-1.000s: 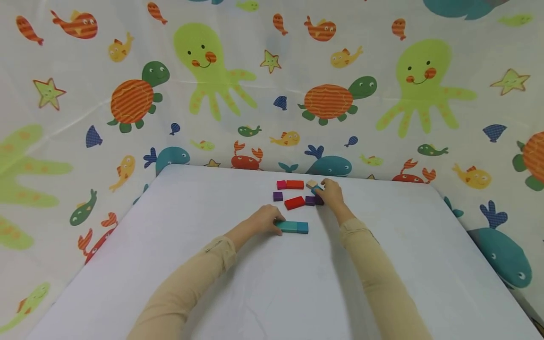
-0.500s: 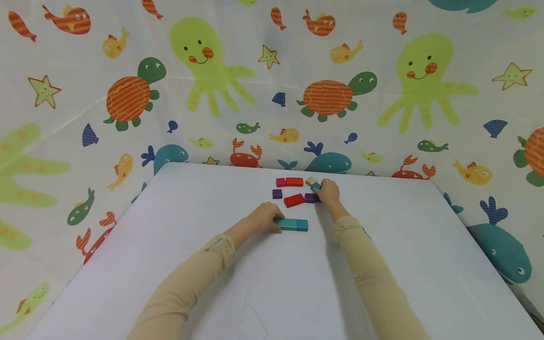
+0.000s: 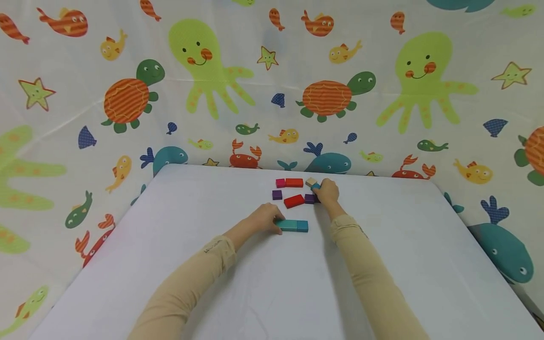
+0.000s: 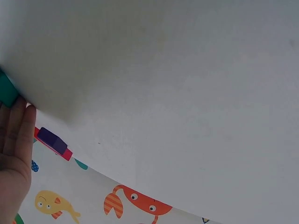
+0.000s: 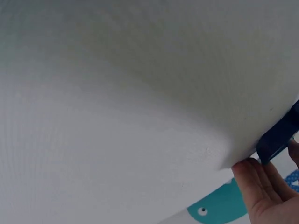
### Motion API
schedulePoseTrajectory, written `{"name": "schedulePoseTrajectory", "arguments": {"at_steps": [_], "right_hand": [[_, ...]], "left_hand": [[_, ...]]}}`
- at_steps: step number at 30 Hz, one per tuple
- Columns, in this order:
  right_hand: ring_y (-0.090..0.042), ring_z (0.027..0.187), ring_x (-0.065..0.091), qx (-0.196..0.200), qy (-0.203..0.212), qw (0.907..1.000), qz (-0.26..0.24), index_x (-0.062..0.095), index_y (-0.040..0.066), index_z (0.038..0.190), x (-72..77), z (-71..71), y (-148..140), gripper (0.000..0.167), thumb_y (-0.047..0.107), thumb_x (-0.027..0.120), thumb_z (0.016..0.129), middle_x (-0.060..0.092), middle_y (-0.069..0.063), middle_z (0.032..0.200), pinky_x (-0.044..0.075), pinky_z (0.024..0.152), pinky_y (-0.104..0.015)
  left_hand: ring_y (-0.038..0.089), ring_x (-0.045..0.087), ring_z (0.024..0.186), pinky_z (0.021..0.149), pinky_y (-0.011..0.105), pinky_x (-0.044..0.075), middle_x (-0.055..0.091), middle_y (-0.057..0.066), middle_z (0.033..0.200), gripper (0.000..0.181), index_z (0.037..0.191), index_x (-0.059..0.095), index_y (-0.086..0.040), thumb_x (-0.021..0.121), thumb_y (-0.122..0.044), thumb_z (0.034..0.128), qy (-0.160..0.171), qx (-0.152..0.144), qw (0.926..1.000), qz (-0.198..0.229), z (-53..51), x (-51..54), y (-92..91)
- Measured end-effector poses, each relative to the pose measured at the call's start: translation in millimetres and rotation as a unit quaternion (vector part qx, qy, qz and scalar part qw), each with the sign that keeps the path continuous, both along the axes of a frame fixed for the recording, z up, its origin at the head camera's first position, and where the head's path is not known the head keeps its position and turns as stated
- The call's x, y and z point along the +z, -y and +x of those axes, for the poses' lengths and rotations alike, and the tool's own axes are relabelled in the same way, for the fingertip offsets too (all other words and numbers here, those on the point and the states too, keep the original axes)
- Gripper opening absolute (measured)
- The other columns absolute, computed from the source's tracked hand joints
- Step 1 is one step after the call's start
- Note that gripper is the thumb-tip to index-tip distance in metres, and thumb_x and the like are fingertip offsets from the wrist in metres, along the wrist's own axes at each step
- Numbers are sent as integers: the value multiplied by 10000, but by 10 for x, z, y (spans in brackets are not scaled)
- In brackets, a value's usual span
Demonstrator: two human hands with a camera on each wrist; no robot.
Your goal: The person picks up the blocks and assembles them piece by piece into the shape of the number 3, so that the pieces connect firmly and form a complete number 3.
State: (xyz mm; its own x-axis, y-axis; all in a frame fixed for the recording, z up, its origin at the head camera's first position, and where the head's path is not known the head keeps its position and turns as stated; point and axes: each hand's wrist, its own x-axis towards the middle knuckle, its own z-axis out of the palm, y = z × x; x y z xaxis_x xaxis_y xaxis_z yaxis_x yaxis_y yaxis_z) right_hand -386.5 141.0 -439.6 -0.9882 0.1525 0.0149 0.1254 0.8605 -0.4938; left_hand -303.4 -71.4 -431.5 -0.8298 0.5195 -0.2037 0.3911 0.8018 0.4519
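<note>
My left hand (image 3: 266, 217) grips the left end of a teal block (image 3: 289, 225), which lies flush against a blue block (image 3: 302, 226) on its right. In the left wrist view, the teal block's end (image 4: 6, 89) shows at the fingertips. Farther back, my right hand (image 3: 328, 192) pinches a smaller blue block (image 3: 315, 187) beside a beige block (image 3: 311, 181). A purple block (image 3: 310, 199) lies just below that hand, with a darker one partly hidden behind it. The right wrist view shows a dark blue block (image 5: 279, 138) by the fingers.
Behind the left hand lie a pink block (image 3: 280, 182), a red-orange block (image 3: 294, 182), a purple block (image 3: 277, 194) and a tilted red block (image 3: 294, 201). All rest on a white table (image 3: 272, 293). A sea-animal printed curtain (image 3: 255, 28) hangs behind it.
The right hand has shifted slightly, bringing the small blue block closer in against the beige block. My left hand keeps its grip on the teal block. The head view has tilted a little.
</note>
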Motion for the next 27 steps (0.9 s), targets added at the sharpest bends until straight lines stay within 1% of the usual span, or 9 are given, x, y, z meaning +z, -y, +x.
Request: {"name": "schedulePoseTrajectory", "arguments": {"at_steps": [3, 5, 10, 11, 13, 17, 20, 24, 27], "right_hand": [[-287, 880, 631, 124, 156, 9997, -106, 617, -61, 1000, -62, -109, -51, 319, 231, 658, 879, 678, -196, 990, 519, 803, -395], [-263, 836, 626, 224, 35, 9996, -156, 620, -54, 999, -282, -325, -154, 374, 290, 678, 863, 678, -185, 961, 524, 768, -365], [-225, 695, 569, 451, -727, 9958, -318, 618, -44, 948, -969, -907, -467, 505, 428, 720, 801, 652, -161, 857, 483, 606, -314], [-239, 760, 591, 502, -579, 9961, -440, 618, -43, 999, -960, -910, -492, 485, 404, 700, 827, 660, -165, 926, 504, 670, -333], [-255, 783, 594, 572, -617, 9950, -546, 616, -46, 1020, -988, -945, -536, 489, 401, 692, 837, 658, -172, 952, 504, 684, -349], [-274, 834, 609, 819, -705, 9916, -706, 640, -36, 1018, -774, -762, -558, 536, 458, 695, 817, 672, -166, 969, 508, 733, -373], [-302, 873, 614, 871, -635, 9909, -809, 651, -41, 1005, -417, -403, -472, 513, 434, 703, 818, 672, -184, 978, 512, 766, -396], [-378, 995, 591, 890, -495, 9906, -918, 621, -99, 1066, 125, 103, -324, 387, 238, 664, 880, 638, -268, 1079, 490, 871, -478], [-391, 994, 584, 1085, -711, 9876, -889, 605, -127, 1068, 282, 282, -313, 365, 193, 640, 896, 629, -291, 1078, 496, 870, -476]], "left_hand": [[148, 628, 883, 814, 253, 529, 715, 63, 1046, 420, 1149, 684, -79, 787, -212, 764, -11, -40, 10000, 19, 6, 9, -3], [148, 626, 885, 818, 255, 527, 715, 65, 1046, 416, 1146, 685, -75, 786, -208, 765, -46, -48, 10000, 17, 7, 11, -2], [149, 625, 893, 822, 255, 524, 714, 63, 1051, 414, 1145, 686, -76, 785, -209, 766, -83, -20, 10000, 0, 11, 10, 7], [149, 625, 893, 819, 254, 525, 714, 62, 1051, 416, 1147, 685, -77, 785, -211, 766, -78, -15, 10000, 1, 14, 9, 8], [151, 625, 892, 819, 254, 525, 713, 65, 1051, 415, 1144, 686, -76, 786, -211, 765, -61, 6, 10000, 20, 16, 16, 7], [150, 623, 886, 810, 244, 526, 712, 67, 1055, 415, 1141, 687, -73, 788, -210, 762, -14, 40, 10000, 19, 26, 37, 2], [147, 621, 875, 803, 238, 526, 713, 68, 1051, 412, 1135, 690, -69, 790, -209, 760, -5, 35, 10000, 14, 53, 28, 2], [147, 622, 866, 813, 249, 527, 715, 71, 1043, 403, 1129, 692, -64, 788, -199, 762, -72, 4, 10000, 34, 61, 31, -4], [146, 620, 866, 818, 254, 528, 713, 71, 1043, 401, 1134, 690, -66, 784, -195, 766, -74, 4, 10000, 28, 58, 45, -13]]}}
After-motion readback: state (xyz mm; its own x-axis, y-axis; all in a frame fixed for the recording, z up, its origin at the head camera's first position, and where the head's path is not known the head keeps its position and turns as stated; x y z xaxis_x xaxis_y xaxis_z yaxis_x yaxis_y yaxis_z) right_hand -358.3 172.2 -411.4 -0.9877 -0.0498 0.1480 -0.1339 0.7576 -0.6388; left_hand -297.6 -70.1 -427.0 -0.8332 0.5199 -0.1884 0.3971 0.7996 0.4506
